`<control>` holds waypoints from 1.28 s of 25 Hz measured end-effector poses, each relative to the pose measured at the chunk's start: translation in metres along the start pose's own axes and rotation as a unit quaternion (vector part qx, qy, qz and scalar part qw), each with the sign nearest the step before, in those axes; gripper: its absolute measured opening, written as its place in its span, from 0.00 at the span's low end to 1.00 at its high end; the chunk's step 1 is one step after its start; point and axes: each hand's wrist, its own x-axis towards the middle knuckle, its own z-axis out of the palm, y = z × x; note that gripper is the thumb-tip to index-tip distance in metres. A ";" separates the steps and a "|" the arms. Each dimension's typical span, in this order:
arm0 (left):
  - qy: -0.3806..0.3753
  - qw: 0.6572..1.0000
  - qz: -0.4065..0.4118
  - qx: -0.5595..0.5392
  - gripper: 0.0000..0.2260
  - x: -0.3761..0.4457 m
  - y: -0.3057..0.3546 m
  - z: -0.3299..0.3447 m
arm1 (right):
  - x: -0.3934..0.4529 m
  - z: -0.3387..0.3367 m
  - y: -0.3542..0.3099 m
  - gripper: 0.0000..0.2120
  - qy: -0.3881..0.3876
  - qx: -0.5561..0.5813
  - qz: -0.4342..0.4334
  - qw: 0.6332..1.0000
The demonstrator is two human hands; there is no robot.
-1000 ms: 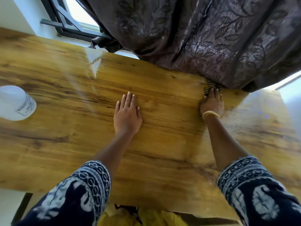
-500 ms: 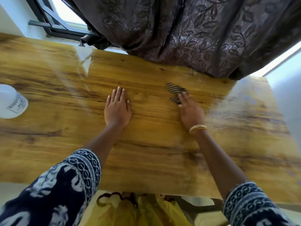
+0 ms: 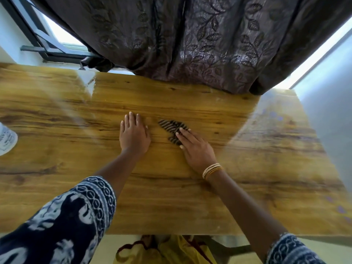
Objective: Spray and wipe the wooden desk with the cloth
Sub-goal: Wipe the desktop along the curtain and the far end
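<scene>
On the wooden desk [image 3: 171,197], mid-surface: your left hand [image 3: 134,135] lies flat, fingers straight, holding nothing; your right hand [image 3: 196,149] presses the striped cloth [image 3: 171,128] with straight fingers.

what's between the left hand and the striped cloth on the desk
Only a narrow strip of bare wooden desk in the head view; the left hand lies flat beside the cloth, not touching it.

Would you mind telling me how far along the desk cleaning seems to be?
Spraying looks done: the spray bottle stands aside at the desk's left edge. Wiping is underway: the right hand presses the striped cloth mid-desk, the left hand braced flat. How much remains unwiped is unclear.
</scene>
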 end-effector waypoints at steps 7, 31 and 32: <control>-0.020 0.988 0.151 -0.037 0.26 0.010 0.094 0.023 | -0.002 -0.025 0.160 0.23 0.099 -0.003 0.277 0.956; 0.004 0.991 0.130 -0.045 0.27 0.026 0.136 0.039 | 0.115 -0.054 0.323 0.23 0.059 0.049 0.319 0.944; 0.000 0.990 0.132 -0.044 0.27 0.025 0.136 0.038 | 0.120 -0.051 0.308 0.22 0.065 0.039 0.351 0.933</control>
